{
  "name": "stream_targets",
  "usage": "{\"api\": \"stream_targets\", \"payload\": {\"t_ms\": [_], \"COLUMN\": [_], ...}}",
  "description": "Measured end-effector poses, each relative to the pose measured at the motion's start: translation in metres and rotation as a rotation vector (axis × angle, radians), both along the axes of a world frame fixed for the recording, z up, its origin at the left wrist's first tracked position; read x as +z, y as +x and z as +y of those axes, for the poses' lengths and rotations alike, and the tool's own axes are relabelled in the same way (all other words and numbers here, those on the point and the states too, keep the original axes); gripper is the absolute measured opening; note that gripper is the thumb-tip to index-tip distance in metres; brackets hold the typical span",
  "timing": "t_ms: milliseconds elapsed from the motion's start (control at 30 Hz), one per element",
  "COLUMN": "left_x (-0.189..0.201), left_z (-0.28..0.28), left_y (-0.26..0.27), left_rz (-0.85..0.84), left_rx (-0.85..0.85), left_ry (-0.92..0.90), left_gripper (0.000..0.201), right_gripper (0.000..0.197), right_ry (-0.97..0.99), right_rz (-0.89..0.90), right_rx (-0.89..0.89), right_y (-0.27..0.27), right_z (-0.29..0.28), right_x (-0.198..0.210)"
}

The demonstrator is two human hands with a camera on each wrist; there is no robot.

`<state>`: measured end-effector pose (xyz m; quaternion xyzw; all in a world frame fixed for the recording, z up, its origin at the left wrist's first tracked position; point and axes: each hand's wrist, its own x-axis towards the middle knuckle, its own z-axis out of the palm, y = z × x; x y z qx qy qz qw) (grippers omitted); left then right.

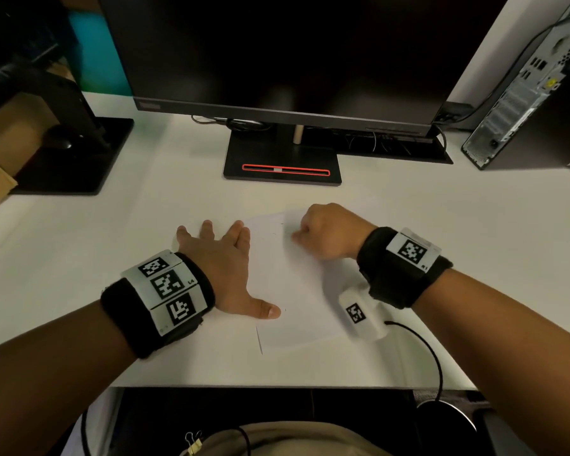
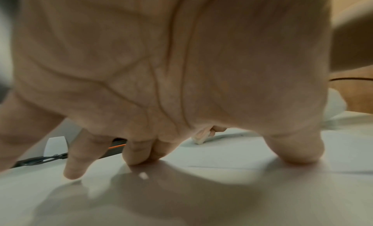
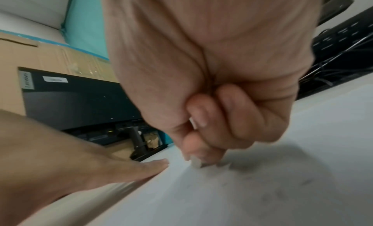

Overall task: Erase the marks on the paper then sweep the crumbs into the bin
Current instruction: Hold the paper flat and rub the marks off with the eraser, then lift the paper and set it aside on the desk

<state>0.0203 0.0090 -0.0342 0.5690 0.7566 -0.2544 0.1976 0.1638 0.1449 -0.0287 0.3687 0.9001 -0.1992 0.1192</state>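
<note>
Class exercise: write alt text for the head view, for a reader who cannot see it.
The right hand pinches a small white eraser against a white paper sheet while the left hand presses flat on its edge, on a white desk before a dark monitor.

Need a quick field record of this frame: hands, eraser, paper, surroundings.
left hand: flat, fingers spread, pressing the left edge of the paper
right hand: fingers curled, pinching a small white eraser against the sheet
paper: white sheet lying on the white desk; faint grey marks near the eraser
crumbs: none clearly visible
bin: cannot identify one with certainty
behind: dark monitor, PC tower at right
</note>
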Motion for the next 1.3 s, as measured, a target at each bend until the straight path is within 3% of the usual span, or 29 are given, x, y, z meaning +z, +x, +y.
{"api": "stream_targets", "payload": {"t_ms": [100,167,333,500,700,767,833,967,1167,1300], "left_x": [0.0,-0.001,-0.001,0.0,0.005,0.01,0.015,0.017,0.022,0.024], "left_z": [0.0,-0.001,-0.001,0.0,0.001,0.006,0.015,0.03,0.047,0.053], "left_y": [0.001,0.0,-0.001,0.0,-0.001,-0.004,-0.011,-0.014,-0.002,0.0], "left_rz": [0.0,-0.006,-0.005,0.006,-0.004,-0.015,-0.081,-0.188,-0.181,-0.214], "left_rx": [0.003,0.013,0.007,0.002,-0.024,-0.036,0.005,0.043,0.065,0.094], "left_ry": [0.005,0.006,0.012,0.012,0.014,0.034,0.084,0.208,0.209,0.175], "left_gripper": [0.146,0.146,0.147,0.147,0.148,0.138,0.117,0.075,0.088,0.078], "right_gripper": [0.05,0.049,0.045,0.047,0.04,0.039,0.04,0.039,0.038,0.037], "right_ry": [-0.11,-0.146,-0.055,-0.144,-0.254,-0.338,-0.38,-0.342,-0.461,-0.421], "right_rz": [-0.004,-0.009,-0.018,-0.039,-0.017,0.111,0.213,0.234,0.319,0.37], "right_rx": [0.094,0.065,-0.017,0.118,-0.185,-0.286,-0.343,-0.382,-0.458,-0.494], "right_y": [-0.012,-0.009,0.009,0.005,0.061,0.08,0.096,0.118,0.139,0.148], "right_z": [-0.017,-0.013,0.008,-0.016,0.033,0.041,0.044,0.044,0.042,0.042], "right_x": [-0.006,-0.005,0.005,-0.006,0.007,0.006,0.005,-0.003,-0.004,-0.006]}}
